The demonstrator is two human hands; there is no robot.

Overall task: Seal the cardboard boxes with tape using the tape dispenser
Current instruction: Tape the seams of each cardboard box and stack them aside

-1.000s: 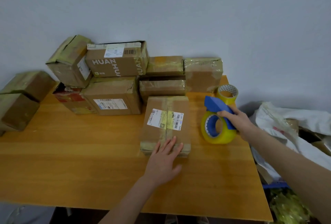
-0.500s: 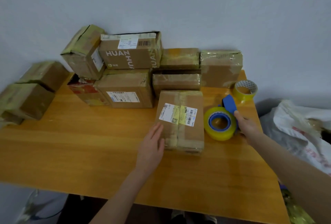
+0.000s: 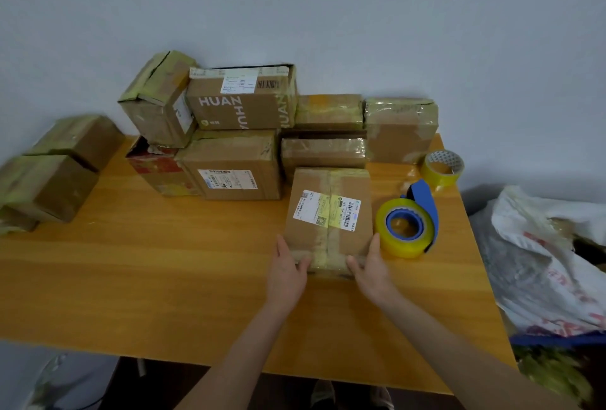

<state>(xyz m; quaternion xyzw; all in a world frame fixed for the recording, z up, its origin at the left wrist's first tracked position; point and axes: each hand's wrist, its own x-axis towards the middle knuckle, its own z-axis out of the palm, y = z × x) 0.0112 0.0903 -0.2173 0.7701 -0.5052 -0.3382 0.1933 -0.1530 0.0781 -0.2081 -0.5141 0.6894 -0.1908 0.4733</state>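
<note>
While clasping the labelled box [image 3: 328, 213] at its near corners with left hand [image 3: 288, 273] and right hand [image 3: 371, 270], holds it on the table [image 3: 164, 262]. Just beside, at its 3 o'clock: tape dispenser [image 3: 388, 234]. Beyond, 12 o'clock: stacked boxes [image 3: 236, 163].

A taped, labelled cardboard box [image 3: 329, 216] lies flat; just right of it rests the blue, yellow-rolled tape dispenser [image 3: 411, 214].

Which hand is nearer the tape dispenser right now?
Right. The right hand holds the near right corner of the labelled box, just beside the tape dispenser; the left hand holds the near left corner, across the box.
</note>
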